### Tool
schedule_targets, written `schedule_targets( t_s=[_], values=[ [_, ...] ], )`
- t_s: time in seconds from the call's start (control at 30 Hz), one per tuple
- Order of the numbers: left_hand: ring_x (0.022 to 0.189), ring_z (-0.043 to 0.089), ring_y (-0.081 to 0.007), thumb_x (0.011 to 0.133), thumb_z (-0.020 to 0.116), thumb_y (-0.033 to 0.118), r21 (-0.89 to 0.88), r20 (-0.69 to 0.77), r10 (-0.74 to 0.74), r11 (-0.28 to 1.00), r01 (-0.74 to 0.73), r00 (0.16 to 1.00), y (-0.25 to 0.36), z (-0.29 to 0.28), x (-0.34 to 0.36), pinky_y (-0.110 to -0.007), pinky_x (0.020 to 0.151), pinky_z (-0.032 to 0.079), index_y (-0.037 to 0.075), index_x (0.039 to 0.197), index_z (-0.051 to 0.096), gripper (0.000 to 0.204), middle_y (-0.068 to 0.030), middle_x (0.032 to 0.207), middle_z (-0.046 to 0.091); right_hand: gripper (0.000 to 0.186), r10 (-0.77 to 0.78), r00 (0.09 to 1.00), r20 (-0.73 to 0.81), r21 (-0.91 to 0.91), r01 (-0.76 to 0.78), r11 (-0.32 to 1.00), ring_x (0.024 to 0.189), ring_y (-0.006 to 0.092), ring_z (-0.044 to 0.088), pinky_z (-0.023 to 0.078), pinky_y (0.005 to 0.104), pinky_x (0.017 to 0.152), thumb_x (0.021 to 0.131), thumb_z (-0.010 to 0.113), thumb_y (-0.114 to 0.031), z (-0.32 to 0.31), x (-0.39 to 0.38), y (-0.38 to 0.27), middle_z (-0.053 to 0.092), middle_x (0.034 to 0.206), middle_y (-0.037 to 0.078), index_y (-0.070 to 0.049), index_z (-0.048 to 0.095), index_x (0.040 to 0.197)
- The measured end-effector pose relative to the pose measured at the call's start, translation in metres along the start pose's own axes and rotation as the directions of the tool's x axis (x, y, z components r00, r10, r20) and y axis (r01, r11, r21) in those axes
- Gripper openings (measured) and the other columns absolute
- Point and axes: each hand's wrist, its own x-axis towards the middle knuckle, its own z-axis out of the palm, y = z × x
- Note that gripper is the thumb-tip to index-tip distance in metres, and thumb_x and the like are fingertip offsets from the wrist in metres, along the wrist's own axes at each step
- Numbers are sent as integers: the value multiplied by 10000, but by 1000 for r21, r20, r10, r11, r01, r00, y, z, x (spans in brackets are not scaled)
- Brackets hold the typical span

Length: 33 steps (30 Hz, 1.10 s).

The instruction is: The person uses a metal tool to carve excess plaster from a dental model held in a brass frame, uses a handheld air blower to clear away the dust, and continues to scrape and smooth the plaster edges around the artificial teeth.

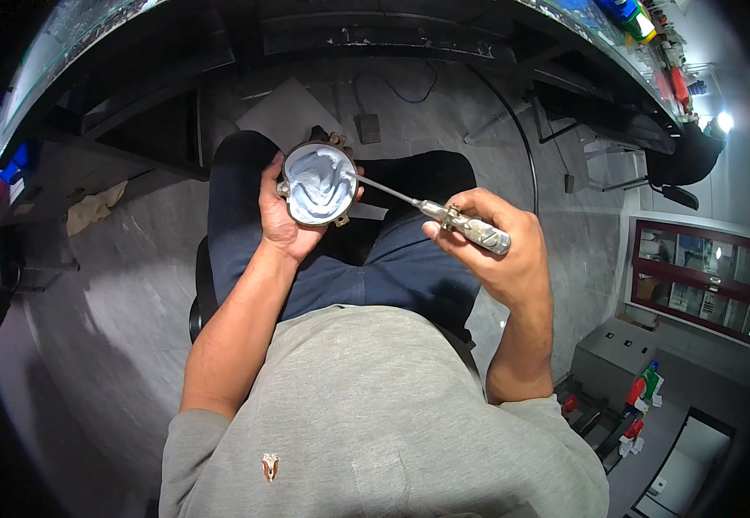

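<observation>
I see L hand [287, 226] w/ fingers wrapped round the flask [321, 224] over lap [332, 289]; R hand [519, 259] pinching metal tool [427, 207], tip nr rim. Approx. midway, I'd say: paste [327, 183] in, surface uneven.

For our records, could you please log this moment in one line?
left hand: holds round container; contents: pale material; right hand: holds slim tool; tool: reaches container's edge
</observation>
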Motion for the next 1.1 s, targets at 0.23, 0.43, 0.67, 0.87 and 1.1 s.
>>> schedule_targets(
  t_s=[0.23, 0.43, 0.67, 0.87, 1.1],
  values=[
    [1311, 618, -443, 955, 560, 692, -4, -8, 1, 1000, -1, 1000, -1, 0, 1, -577, 1075, 541, 67, 1442, 576, 793, -205, 1399, 647, 288, 2, 999, 46, -13, -1, 1000, 688, 105, 727, 534, 253, 630, 816, 912, -296, 7, -1, 0, 762, 771, 20, -93, 780, 973],
    [1318, 612, -441, 960, 550, 689, 5, -13, 6, 1000, -6, 1000, -1, 0, 0, -578, 1068, 545, 60, 1453, 568, 800, -202, 1423, 633, 343, -69, 995, 70, -53, 73, 996, 675, 122, 730, 538, 254, 624, 813, 908, -369, 12, -2, -3, 766, 770, 17, -104, 798, 999],
    [1313, 614, -438, 959, 560, 679, -24, -1, -4, 1000, 4, 1000, -1, -1, 1, -583, 1068, 545, 63, 1443, 576, 784, -198, 1404, 642, 375, -120, 989, 90, -103, 129, 986, 686, 137, 743, 557, 273, 604, 805, 908, -412, 15, -2, -9, 774, 791, 19, -113, 801, 1006],
    [1315, 610, -444, 953, 580, 674, -19, -2, -7, 1000, 7, 1000, -2, 0, 2, -586, 1068, 545, 63, 1432, 580, 776, -198, 1389, 647, 328, -194, 981, 23, -72, 195, 978, 702, 141, 747, 573, 286, 622, 809, 900, -388, 22, -1, -12, 777, 813, 9, -142, 800, 1001],
    [1318, 608, -448, 953, 588, 669, -36, 1, -9, 999, 9, 1000, -1, -1, 2, -588, 1062, 549, 71, 1435, 577, 768, -204, 1390, 644, 350, -222, 972, 73, -105, 229, 968, 689, 169, 751, 571, 321, 598, 846, 867, -449, 20, -2, -11, 770, 816, 11, -150, 767, 998]
  ],
)
